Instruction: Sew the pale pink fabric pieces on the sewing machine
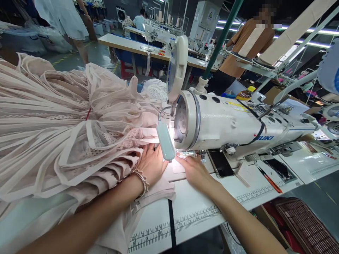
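My left hand [152, 165], with a bracelet at the wrist, lies on the folds of a pale pink fabric [157, 192] left of the needle area. Its fingers look stretched out, partly hidden behind a pale green lamp [166, 141]. My right hand [194, 171] reaches under the head of a white sewing machine [217, 118], fingers drawn together close to the lit presser foot area. Whatever is at those fingertips is too small and bright to make out. A big gathered bundle of pink lace-trimmed garments [66, 123] is heaped on the left, tied with a red strip [88, 113].
A phone [221, 163], orange-handled tweezers [270, 180] and a second dark phone-like object [277, 167] lie right of my right hand. Ruler markings [196, 215] run along the table's front edge. A brown woven basket [304, 225] sits below right. Other people stand beyond the machine.
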{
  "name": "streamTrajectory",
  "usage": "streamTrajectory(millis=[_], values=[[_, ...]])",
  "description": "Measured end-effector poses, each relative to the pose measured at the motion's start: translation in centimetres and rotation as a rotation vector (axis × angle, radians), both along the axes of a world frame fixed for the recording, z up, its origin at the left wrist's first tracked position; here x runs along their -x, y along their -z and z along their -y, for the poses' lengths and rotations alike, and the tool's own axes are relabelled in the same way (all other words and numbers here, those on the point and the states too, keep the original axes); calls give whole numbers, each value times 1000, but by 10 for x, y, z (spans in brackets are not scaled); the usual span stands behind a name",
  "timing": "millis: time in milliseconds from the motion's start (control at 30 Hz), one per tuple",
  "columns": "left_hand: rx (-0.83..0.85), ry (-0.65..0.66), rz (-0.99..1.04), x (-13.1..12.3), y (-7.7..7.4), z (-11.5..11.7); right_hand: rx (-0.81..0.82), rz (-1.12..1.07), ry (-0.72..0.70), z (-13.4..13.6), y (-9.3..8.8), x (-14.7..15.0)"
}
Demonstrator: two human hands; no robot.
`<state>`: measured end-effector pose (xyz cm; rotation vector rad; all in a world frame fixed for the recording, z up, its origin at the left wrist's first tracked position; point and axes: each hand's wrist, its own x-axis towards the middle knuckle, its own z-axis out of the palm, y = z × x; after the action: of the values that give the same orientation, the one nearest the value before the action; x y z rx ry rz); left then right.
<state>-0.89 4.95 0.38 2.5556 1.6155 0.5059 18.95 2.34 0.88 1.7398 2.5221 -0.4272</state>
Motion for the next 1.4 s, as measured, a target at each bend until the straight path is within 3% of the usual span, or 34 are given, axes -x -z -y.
streamTrajectory(millis=[700,867,1033,1267,1333,1400], values=[[-51,-3,-6,2,1,0,55,-34,51,-3,-6,2],[-49,0,27,2,5,-1,-16,4,27,-2,1,2],[-26,-76,21,2,4,2,-148,92,4,-1,0,9],[-124,-180,71,3,7,2,-32,117,118,-11,-8,15],[-191,-147,53,1,3,3,-112,110,115,-8,-5,11],[-242,-32,-1,0,-6,9,-225,43,32,-2,-1,9]])
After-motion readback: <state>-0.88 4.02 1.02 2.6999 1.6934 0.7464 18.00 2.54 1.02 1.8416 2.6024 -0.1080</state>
